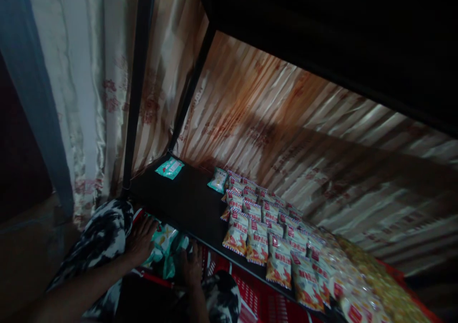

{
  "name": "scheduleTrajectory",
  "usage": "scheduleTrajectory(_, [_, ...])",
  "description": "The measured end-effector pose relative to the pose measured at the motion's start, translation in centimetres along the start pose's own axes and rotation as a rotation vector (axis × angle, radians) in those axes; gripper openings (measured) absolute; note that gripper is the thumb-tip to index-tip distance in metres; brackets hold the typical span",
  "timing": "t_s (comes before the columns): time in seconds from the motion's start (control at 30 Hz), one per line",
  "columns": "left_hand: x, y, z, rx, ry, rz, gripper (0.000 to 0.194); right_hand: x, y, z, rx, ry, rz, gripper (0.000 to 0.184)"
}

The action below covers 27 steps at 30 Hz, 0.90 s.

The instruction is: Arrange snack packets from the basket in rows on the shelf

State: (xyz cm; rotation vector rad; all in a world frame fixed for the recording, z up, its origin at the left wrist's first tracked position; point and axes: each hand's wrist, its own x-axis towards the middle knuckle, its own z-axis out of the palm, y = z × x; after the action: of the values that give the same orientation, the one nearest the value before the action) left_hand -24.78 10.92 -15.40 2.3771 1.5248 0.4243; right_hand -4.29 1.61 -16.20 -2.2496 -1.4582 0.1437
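Note:
My left hand [140,239] lies flat, fingers spread, on a heap of green snack packets [165,246] in a red basket [257,299] below the shelf. On the same heap rests my right hand [191,265], fingers bent downward among the packets; whether it grips one is hidden. Above them runs a dark shelf [186,203]. One green packet [170,167] lies at its back left corner, a second green packet [218,180] stands further right. Rows of red-and-white snack packets [265,232] fill the shelf's right part.
A black metal post [138,75] stands at the shelf's left end. Rusty corrugated sheet [286,122] forms the back wall, with a pale patterned curtain [82,75] at left. A dark upper shelf [339,27] hangs overhead. Yellowish packets [386,285] continue right. Black-and-white patterned cloth [100,237] covers my lap.

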Motion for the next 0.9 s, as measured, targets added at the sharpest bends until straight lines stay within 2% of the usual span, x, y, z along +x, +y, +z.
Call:
scheduleTrajectory(0.1, [0.0,0.0,-0.2,0.005,-0.002,0.004,0.062,-0.4,-0.6,-0.2,0.012,-0.053,0.069,0.041])
scheduleTrajectory(0.27, [0.1,0.2,-0.7,-0.012,0.009,-0.035,0.06,-1.4,-1.2,-0.5,0.071,-0.106,-0.01,0.049])
scheduleTrajectory(0.37, [0.0,0.2,-0.8,-0.022,-0.026,-0.019,0.058,-1.7,-1.3,-0.5,0.092,-0.092,-0.024,0.05])
scheduleTrajectory(0.47, [-0.4,0.2,-0.6,-0.045,0.018,0.008,0.056,-2.1,-1.7,-0.5,0.099,-0.07,-0.037,0.048])
scheduleTrajectory(0.57, [-1.0,0.2,-0.3,-0.081,0.074,0.025,0.059,-2.6,-2.3,-0.6,0.081,-0.038,-0.001,0.048])
scheduleTrajectory(0.67, [-1.2,0.1,-0.2,-0.117,0.095,-0.038,0.069,-3.2,-2.7,-0.7,0.076,-0.038,0.095,0.053])
scheduleTrajectory(0.8, [-0.8,-0.4,-1.0,-0.17,-0.007,-0.138,0.073,-3.2,-2.6,-1.1,0.126,-0.101,0.13,0.055])
scheduleTrajectory(0.9, [-0.6,-0.4,-1.6,-0.209,-0.02,-0.072,0.07,-2.8,-2.6,-1.4,0.177,-0.14,0.066,0.05])
